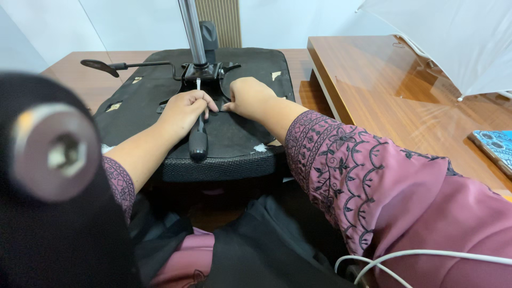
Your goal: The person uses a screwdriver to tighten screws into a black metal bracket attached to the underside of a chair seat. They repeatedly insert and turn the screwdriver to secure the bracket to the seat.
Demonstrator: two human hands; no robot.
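Note:
An upturned black office chair seat (242, 133) lies in front of me, its metal mechanism plate (205, 71) and chrome gas column (192, 32) pointing up. My left hand (184, 109) grips a screwdriver (198, 140) with a black handle, its thin shaft pointing toward the mechanism plate. My right hand (249, 96) rests flat on the seat underside just right of the plate, fingers curled, touching the left hand's fingertips. A black lever (125, 66) sticks out to the left of the plate.
A large black round part with a silver hub (56, 152) fills the near left, blurred. A wooden desk (384, 90) stands to the right, with a white umbrella (453, 37) above and a blue patterned object (496, 149) at its edge. A white cable (426, 256) crosses my sleeve.

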